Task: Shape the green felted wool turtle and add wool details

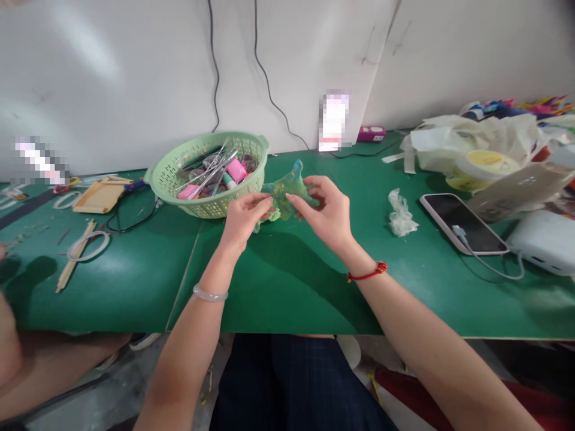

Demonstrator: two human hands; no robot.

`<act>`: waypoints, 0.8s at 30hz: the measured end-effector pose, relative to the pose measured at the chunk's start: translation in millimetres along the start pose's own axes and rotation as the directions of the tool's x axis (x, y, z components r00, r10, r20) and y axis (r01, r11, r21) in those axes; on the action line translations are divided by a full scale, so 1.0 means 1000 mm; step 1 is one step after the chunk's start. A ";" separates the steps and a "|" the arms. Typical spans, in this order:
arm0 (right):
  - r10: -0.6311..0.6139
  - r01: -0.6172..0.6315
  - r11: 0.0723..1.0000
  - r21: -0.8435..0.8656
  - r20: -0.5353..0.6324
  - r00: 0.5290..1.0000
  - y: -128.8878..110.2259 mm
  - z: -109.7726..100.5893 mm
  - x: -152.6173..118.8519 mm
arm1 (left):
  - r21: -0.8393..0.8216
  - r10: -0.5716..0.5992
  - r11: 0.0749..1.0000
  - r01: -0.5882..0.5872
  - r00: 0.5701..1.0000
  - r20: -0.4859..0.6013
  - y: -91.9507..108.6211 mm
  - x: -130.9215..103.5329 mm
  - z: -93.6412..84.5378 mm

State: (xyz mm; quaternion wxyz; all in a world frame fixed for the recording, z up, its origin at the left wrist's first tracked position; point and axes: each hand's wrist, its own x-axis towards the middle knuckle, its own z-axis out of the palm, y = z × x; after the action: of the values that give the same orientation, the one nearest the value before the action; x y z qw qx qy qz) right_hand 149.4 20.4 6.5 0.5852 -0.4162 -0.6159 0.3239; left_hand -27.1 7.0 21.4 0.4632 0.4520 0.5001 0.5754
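Observation:
Above the green table (287,281), a small piece of thin, see-through green fabric (287,187) with a blue tip is stretched between my hands. My left hand (246,216) pinches its left side between thumb and fingers. On the other side, my right hand (326,208) grips it with the thumb in front and the fingers behind. What exactly the fabric piece is, I cannot make out. Just behind my left hand stands a light green plastic basket (204,208) filled with metal rods, pink packets and dark items.
To the right lie a crumpled clear plastic wrapper (401,214), a phone (465,222) with a cable, a white box-shaped device (545,239) and plastic bags (476,140). On the left are a tan tray (101,196), a clear ring (88,246) and wooden sticks (74,257). Another person's arm shows at far left.

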 end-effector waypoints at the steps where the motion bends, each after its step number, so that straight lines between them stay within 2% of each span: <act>1: -0.002 0.002 1.000 -0.006 0.002 1.000 0.000 0.001 -0.001 | 0.010 0.014 1.000 -0.014 1.000 -0.010 0.000 0.000 0.001; 12: -0.019 0.019 1.000 0.022 0.002 1.000 -0.006 0.005 -0.007 | 0.111 0.145 0.984 -0.139 0.988 -0.046 -0.001 -0.001 0.003; 19: 0.023 -0.019 0.986 0.164 -0.026 0.999 -0.013 0.006 -0.006 | 0.000 0.189 0.982 -0.189 0.982 -0.001 0.001 -0.004 0.001; 24: 0.000 0.002 0.992 0.126 -0.021 1.000 -0.013 0.007 -0.008 | -0.010 0.154 0.988 -0.154 0.987 0.052 -0.001 -0.006 0.003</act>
State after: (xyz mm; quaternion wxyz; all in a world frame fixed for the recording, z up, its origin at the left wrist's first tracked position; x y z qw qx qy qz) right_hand 140.6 7.6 13.5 0.6169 -0.3816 -0.5883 0.3574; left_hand -23.1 2.0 20.0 0.4317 0.5029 0.4494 0.5990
